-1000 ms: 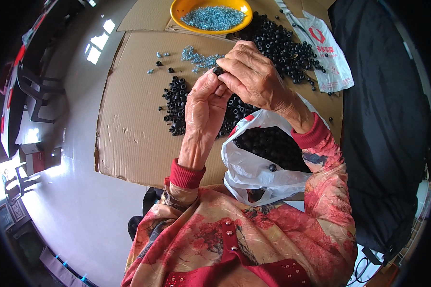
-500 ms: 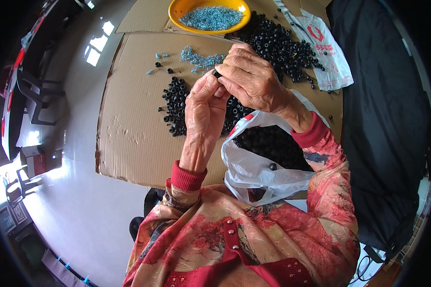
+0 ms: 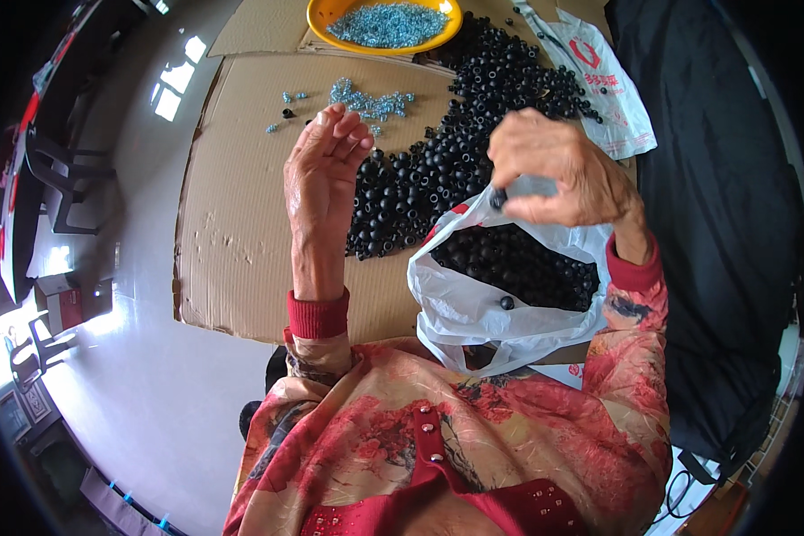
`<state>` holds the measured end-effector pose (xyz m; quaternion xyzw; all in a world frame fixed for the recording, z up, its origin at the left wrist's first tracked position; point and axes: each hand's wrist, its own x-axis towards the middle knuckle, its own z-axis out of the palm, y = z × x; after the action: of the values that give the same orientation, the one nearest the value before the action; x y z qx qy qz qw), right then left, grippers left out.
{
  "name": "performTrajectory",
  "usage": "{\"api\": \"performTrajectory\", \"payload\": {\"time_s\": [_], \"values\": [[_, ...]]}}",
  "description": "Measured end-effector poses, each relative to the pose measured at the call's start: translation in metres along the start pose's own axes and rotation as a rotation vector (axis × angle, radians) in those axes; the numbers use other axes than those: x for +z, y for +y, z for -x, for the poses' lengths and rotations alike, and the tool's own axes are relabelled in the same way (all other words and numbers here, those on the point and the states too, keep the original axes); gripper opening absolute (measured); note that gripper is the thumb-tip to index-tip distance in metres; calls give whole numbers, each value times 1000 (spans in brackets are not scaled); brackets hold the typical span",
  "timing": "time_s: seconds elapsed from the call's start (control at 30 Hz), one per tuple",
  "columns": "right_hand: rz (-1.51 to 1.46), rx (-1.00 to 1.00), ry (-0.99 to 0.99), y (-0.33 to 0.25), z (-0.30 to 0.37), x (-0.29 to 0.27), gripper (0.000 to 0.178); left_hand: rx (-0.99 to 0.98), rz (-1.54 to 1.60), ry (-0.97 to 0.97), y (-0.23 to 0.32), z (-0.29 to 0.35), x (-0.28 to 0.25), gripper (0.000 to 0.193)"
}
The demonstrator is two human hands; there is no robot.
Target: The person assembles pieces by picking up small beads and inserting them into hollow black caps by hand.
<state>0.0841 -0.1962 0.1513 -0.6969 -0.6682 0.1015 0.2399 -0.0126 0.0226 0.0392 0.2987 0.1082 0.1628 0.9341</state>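
My left hand [image 3: 323,170] is raised above the cardboard, palm turned inward. Its fingers are loosely bent and slightly apart, with nothing visible in them. My right hand [image 3: 563,170], a little blurred, hovers over the far rim of a white plastic bag [image 3: 460,326]. A round black bead [image 3: 498,198] shows between its thumb and fingertips. Inside the open bag lies a mass of black beads [image 3: 518,268]. A wide pile of black beads [image 3: 402,192], some with holes showing, spreads between my hands and beyond them. Small clear-blue beads [image 3: 375,103] are scattered past my left fingertips.
A yellow bowl [image 3: 316,20] of blue beads stands at the far edge. Flattened cardboard [image 3: 241,232] bears the piles. Another white bag [image 3: 612,98] lies flat at the far right, beside a long black cover [image 3: 706,196]. Dark chairs [image 3: 67,179] stand at far left.
My hands, together around a small dark bead before, have come apart. The left moved left; the right moved right and nearer, over the bag, with a black bead at its fingertips.
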Motion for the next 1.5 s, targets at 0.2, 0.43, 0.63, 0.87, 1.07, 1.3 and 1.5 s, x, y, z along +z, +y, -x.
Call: {"api": "performTrajectory", "payload": {"time_s": [0.2,0.43,0.63,0.87,1.07,1.3,1.5], "values": [[92,182,78,34,-11,11,15,-51,-15,-13,-9,-2,1,21],[72,247,31,99,-41,61,10,15,-62,64,0,-7,-16,20],[-33,225,40,96,-71,98,10,-7,-74,105,-2,-6,-17,20],[253,145,-160,101,-85,131,8,-16,-70,108,-3,-9,-18,20],[-350,435,-1,85,-74,92,14,7,-78,123,-4,-8,-13,19],[-1029,371,394,57,-62,70,24,14,-133,35,-8,6,19,20],[-809,323,486,30,-61,62,20,82,-108,-54,-12,11,29,22]]}}
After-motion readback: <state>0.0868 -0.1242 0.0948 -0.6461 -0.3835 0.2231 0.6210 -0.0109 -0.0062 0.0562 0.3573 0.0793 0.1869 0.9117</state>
